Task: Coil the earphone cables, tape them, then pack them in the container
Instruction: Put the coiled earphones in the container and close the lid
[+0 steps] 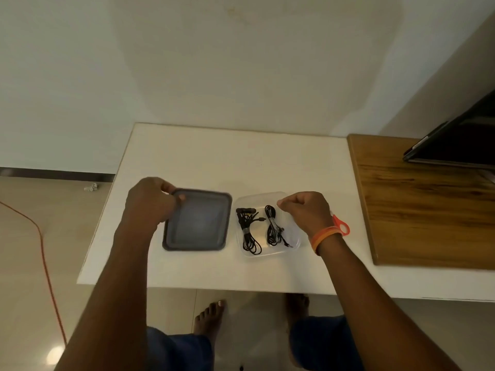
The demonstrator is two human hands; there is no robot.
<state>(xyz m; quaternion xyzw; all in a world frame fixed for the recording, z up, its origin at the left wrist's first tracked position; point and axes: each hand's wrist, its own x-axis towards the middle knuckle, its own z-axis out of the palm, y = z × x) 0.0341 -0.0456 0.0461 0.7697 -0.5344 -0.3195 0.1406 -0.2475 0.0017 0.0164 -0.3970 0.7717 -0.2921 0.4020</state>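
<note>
Two coiled earphone bundles lie in the open container while the left hand holds its lid.

The left hand (150,202) grips the far left corner of the dark grey square plastic lid (198,220), fingers (168,186) curled over its rim, thumb on top; the lid looks blurred. Just right of it on the white table (241,162) sits the clear square plastic container (267,253) holding two black coiled earphone cables (247,228), side by side. The right hand (305,212) hovers over the container's right edge, its fingers curled in, holding nothing. Orange scissor handles (341,224) show behind the right wrist, which wears an orange wristband (322,236).
</note>
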